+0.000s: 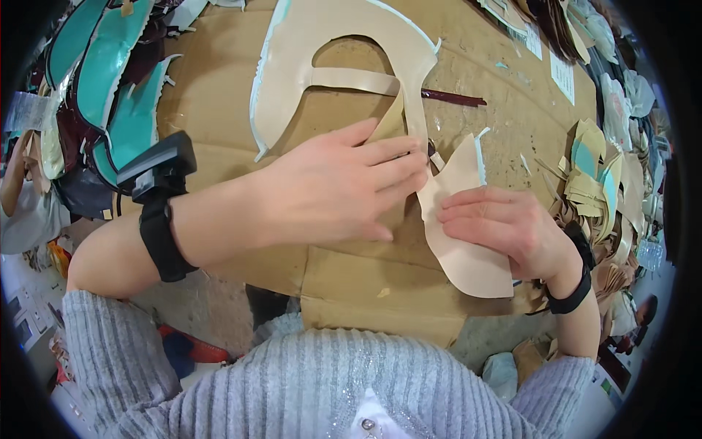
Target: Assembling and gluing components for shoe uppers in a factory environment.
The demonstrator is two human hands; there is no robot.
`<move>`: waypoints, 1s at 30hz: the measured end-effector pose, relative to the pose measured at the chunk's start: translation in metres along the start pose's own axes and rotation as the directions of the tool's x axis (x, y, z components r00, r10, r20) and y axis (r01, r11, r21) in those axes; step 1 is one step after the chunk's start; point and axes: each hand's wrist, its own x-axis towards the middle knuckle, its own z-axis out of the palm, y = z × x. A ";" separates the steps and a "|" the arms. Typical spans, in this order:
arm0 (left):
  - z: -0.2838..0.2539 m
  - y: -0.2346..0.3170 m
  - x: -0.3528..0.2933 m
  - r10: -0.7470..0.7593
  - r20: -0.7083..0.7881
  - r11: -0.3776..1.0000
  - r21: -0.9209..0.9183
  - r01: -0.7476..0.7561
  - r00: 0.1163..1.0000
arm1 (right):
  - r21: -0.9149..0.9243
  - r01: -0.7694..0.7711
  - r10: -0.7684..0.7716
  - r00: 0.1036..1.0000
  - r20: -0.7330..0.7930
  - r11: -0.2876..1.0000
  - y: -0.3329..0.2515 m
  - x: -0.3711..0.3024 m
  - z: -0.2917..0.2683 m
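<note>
The near edge of the worktop (219, 95), faced with brown cardboard, runs just in front of the grey ribbed sweater (314, 380). Turquoise pieces (110, 62) bound the working area at the far left; a pile of tan pieces (589, 186) bounds it at the right. Cardboard shows between these piles and the beige work, giving lateral room on both sides.

The left hand (358, 175) enters from the left, palm down, with the forearm nearly level across the view. Its fingers are extended, slightly spread and directed right, with their tips at the narrow junction of the beige work; the thumb lies on the near side. The hand is open and flat. The right hand (504, 227) enters from the lower right, fingers together and directed left on the lower beige panel (468, 252). Its thumb is hidden; whether it grips cannot be told.

The upper beige panel (289, 73) lies beyond the left hand, white-edged, with an arched opening crossed by a beige strap (351, 79). Its right limb narrows toward the person. The lower beige panel's long axis runs from the left fingertips toward the near edge, broad end nearest the person; its white-edged tip points away and slightly right
</note>
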 end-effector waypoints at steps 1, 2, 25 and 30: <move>-0.001 -0.001 -0.003 -0.022 -0.026 0.995 -0.100 0.020 0.999 | 0.018 -0.009 0.009 1.000 0.007 1.000 0.000 0.000 0.000; -0.001 -0.003 -0.005 -0.019 -0.026 0.995 -0.095 0.016 0.999 | 0.014 -0.009 0.009 1.000 0.003 1.000 0.000 0.000 0.000; 0.015 0.018 0.006 -0.031 -0.237 0.961 -0.275 -0.036 0.971 | 0.076 -0.012 0.018 0.997 -0.069 0.997 0.004 -0.001 0.007; 0.014 0.021 0.005 -0.015 -0.082 0.986 -0.164 0.002 0.996 | 0.008 -0.042 0.042 0.999 -0.030 0.999 -0.005 -0.003 0.007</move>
